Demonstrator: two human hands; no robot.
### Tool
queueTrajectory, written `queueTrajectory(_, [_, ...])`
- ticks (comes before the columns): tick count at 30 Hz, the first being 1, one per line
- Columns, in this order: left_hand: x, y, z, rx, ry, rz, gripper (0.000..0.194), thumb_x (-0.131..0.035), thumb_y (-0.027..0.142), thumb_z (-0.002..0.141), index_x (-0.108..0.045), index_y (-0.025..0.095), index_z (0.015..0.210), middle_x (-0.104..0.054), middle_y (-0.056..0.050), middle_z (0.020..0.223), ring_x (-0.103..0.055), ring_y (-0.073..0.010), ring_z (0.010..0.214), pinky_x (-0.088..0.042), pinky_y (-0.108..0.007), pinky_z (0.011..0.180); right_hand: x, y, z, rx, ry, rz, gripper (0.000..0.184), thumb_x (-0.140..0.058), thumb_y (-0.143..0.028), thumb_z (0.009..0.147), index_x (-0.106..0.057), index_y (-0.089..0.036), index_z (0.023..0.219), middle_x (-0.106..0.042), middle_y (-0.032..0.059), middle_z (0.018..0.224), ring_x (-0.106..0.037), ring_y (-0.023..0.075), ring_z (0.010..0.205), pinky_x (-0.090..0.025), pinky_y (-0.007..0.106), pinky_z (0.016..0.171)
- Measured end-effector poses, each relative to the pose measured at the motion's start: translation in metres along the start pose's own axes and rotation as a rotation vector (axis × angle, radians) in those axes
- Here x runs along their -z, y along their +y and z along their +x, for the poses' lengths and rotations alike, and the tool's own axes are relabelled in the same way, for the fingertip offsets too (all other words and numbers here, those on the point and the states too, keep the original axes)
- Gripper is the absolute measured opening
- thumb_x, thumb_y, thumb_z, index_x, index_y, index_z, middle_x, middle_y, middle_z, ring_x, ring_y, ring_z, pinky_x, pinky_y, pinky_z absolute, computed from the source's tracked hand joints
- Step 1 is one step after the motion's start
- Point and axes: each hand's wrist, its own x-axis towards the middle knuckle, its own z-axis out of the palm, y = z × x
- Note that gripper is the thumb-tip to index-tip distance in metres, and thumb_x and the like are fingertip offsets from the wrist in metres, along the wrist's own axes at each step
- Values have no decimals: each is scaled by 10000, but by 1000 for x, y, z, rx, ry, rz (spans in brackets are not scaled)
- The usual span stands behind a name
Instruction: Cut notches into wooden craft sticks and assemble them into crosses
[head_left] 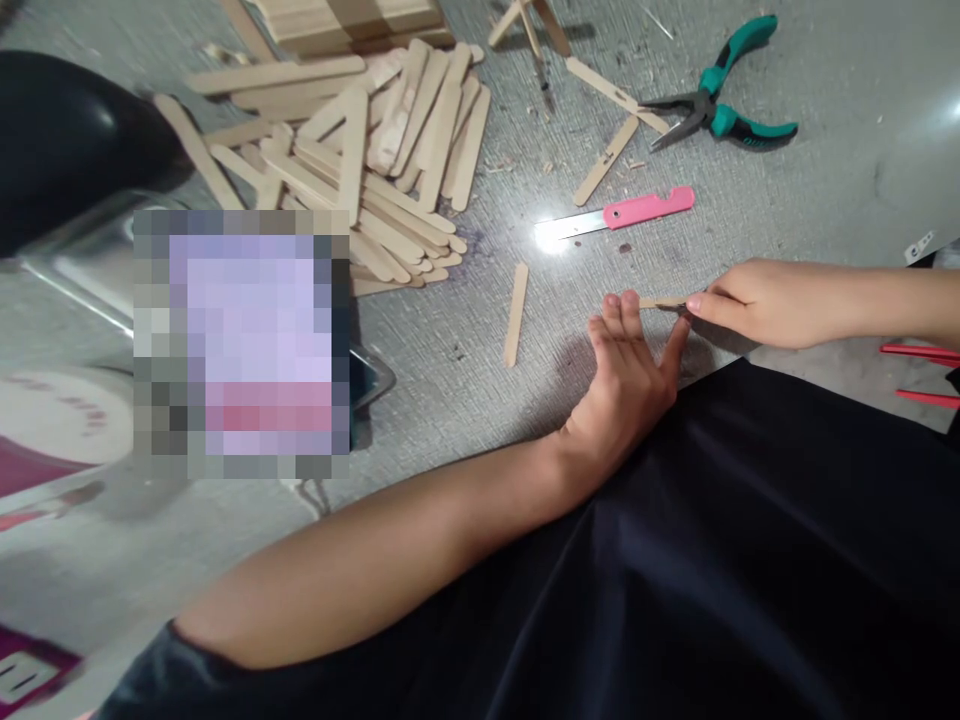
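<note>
My left hand [626,370] lies on the grey tabletop with its fingers stretched forward, fingertips against one end of a wooden craft stick [651,302]. Its thumb is spread away, close to the stick's other part. My right hand [750,300] is closed, thumb and finger pinching a small dark metal tool [670,307] at the stick; its kind is hard to make out. A pink folding knife [649,208] lies unfolded just beyond my hands. To the left of my fingers rests a short piece of craft stick [516,315].
A heap of craft sticks [352,170] and a bundle [352,20] lie at the upper left. Green-handled pliers [712,105] lie opened out at the upper right, by joined stick pieces [606,158]. A clear tray [75,270] sits left. Red handles [926,350] show at right.
</note>
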Motion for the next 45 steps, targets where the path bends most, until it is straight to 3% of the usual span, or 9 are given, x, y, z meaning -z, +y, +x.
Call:
queueTrajectory(12, [0, -3, -2, -3, -2, -57, 991, -557, 82, 1234, 53, 251, 1996, -476, -392, 1786, -522, -568, 1661, -667, -825, 1226, 0, 0, 1, 30, -4, -28, 759, -434, -888, 1169, -654, -270, 787, -706, 73, 666, -650, 251, 640, -382, 422, 666])
queueTrajectory(17, [0, -3, -2, -28, 25, -21, 982, -536, 77, 1237, 69, 220, 1997, -509, -416, 1758, -545, -569, 1649, -693, -792, 1207, -1, -2, 0, -1, 0, -73, 719, -389, -811, 1204, -661, -260, 830, -747, 93, 724, -651, 249, 642, -384, 420, 664])
queueTrajectory(21, [0, -2, 0, -43, 38, -1, 914, -528, 79, 1239, -35, 164, 2004, -522, -443, 1729, -561, -593, 1626, -706, -792, 1173, 0, -7, -1, -20, -20, -103, 672, -371, -745, 1227, -646, -260, 851, -756, 95, 759, -663, 252, 676, -394, 412, 689])
queueTrajectory(27, [3, 0, 5, -55, 43, 41, 719, -544, 85, 1236, -397, 102, 1939, -594, -431, 1695, -629, -577, 1601, -725, -752, 1172, -1, -15, -3, -65, 0, -165, 645, -413, -709, 1223, -651, -256, 830, -717, 105, 775, -609, 251, 703, -376, 406, 725])
queueTrajectory(30, [6, 0, 9, -52, 34, 43, 668, -552, 84, 1231, -492, 100, 1896, -618, -433, 1675, -660, -584, 1579, -730, -748, 1157, -1, -16, -3, -48, 21, -186, 604, -446, -669, 1215, -664, -249, 839, -701, 100, 787, -573, 242, 699, -366, 402, 737])
queueTrajectory(38, [15, 2, 15, -16, -81, 28, 695, -541, 57, 1226, -507, 198, 1905, -593, -401, 1699, -625, -599, 1589, -713, -778, 1153, 3, 0, 1, 40, 9, -73, 652, -393, -641, 1244, -471, -267, 716, -563, 26, 633, -513, 196, 637, -372, 389, 701])
queueTrajectory(45, [13, 1, 14, -6, -101, 21, 701, -549, 78, 1230, -487, 205, 1917, -569, -398, 1719, -583, -609, 1612, -696, -809, 1167, 3, -3, -4, -19, -27, -105, 638, -422, -645, 1244, -581, -254, 766, -622, 35, 612, -564, 200, 579, -385, 391, 696])
